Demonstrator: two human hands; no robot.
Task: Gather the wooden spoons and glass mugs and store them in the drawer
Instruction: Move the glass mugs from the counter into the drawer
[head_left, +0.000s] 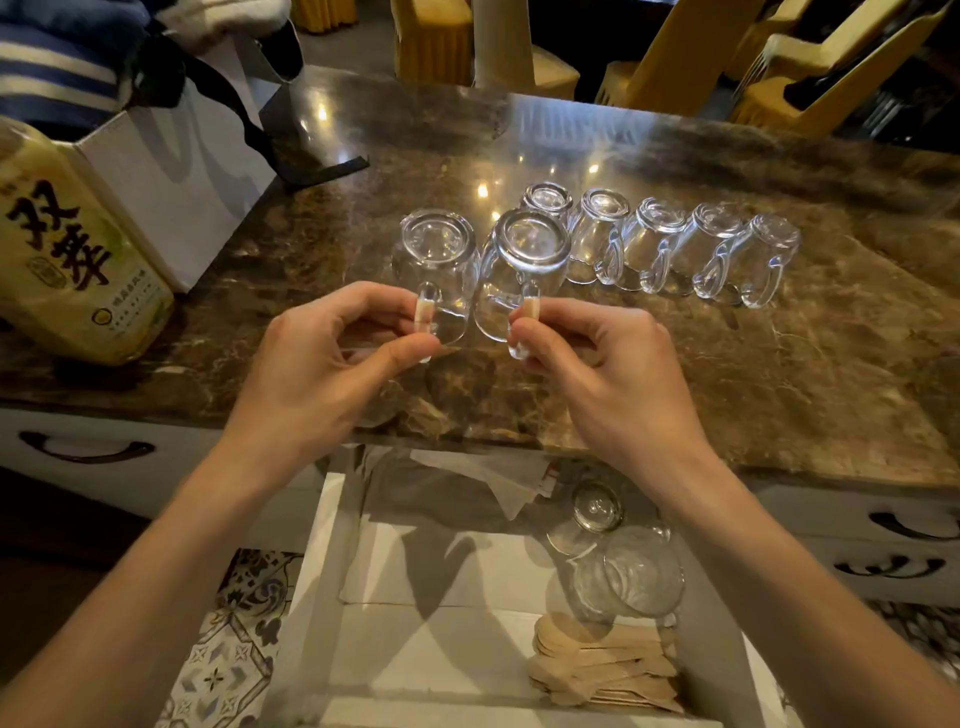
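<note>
The mugs (597, 239) are glass and stand upside down on the brown stone counter (779, 389). The person holds two of them by the handles. The left hand (322, 374) pinches the handle of the left mug (436, 254) between thumb and fingers. The right hand (597, 374) pinches the handle of the next mug (524, 260) the same way. Those two mugs sit very close, almost touching.

What could go wrong? The handles are thin and smooth, so I think a mug could slip out of such a small pinch and break. The two mugs could knock together as they come up. They could also hit the counter edge on the way down to the open drawer (332, 597), which is just below the hands. Two mugs (618, 551) lie in the drawer on the right already, so a new one could bang into them.

Count them: seven mugs on the counter, two near and five in a row on the far right. Two more in the drawer. The spoons (602, 665) are stacked in the near right corner of the drawer. I cannot count them; there are too many piled together.
</note>
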